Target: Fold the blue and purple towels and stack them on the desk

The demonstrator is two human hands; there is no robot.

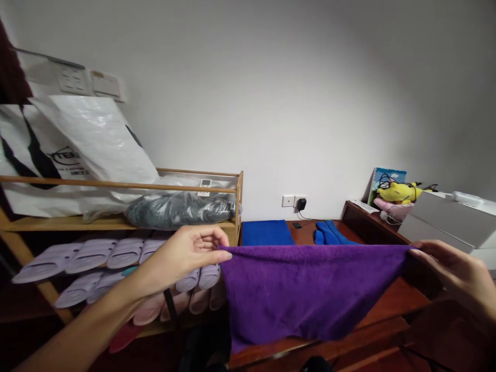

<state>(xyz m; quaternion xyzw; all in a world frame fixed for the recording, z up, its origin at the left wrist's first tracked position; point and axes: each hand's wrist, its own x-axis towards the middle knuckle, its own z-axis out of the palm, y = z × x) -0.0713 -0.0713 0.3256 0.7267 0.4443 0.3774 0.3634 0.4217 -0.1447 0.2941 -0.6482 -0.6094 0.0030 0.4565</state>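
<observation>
A purple cloth (306,289) hangs stretched between my two hands, its top edge nearly level and its lower part hanging loose. My left hand (201,247) pinches the top left corner between thumb and fingers. At the top right corner, my right hand (449,266) pinches the cloth in the same way. Behind the cloth, on the reddish-brown wooden desk (403,297), lie a flat blue cloth (267,232) and a folded blue cloth (333,233), its lower part hidden by the purple one.
At left stands a wooden rack (236,206) with several lilac slippers (93,254), a white bag (96,139) and a plastic-wrapped dark bundle (182,209). A plugged-in black adapter (301,204) sits on the wall. At right are a yellow plush toy (401,192) and white drawers (445,217).
</observation>
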